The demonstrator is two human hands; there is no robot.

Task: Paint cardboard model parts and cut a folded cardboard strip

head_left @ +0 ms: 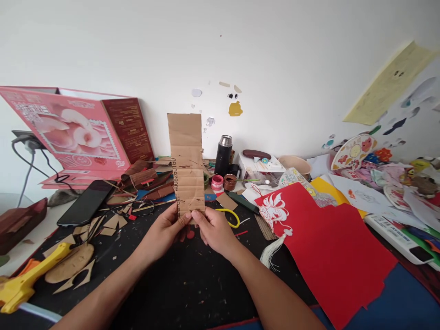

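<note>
A long strip of brown cardboard (pixel 186 156) stands upright in front of me, creased across and printed with numbers down its left edge. My left hand (pixel 167 225) grips its lower left corner, thumb on the near face. At the lower right corner my right hand (pixel 213 229) pinches it the same way, the two thumbs almost touching. The fingers behind the cardboard are hidden. Below the hands lies a black work mat (pixel 192 284) with small scraps. A yellow loop handle (pixel 234 219) shows just beyond my right hand.
Left are a glue gun (pixel 37 275), cardboard scraps (pixel 113 221), a phone (pixel 85 204) and a pink box (pixel 75 128). A black thermos (pixel 224 156) and paint jars (pixel 217 183) stand behind. Red paper (pixel 337 247) and a white tassel (pixel 273 252) lie right.
</note>
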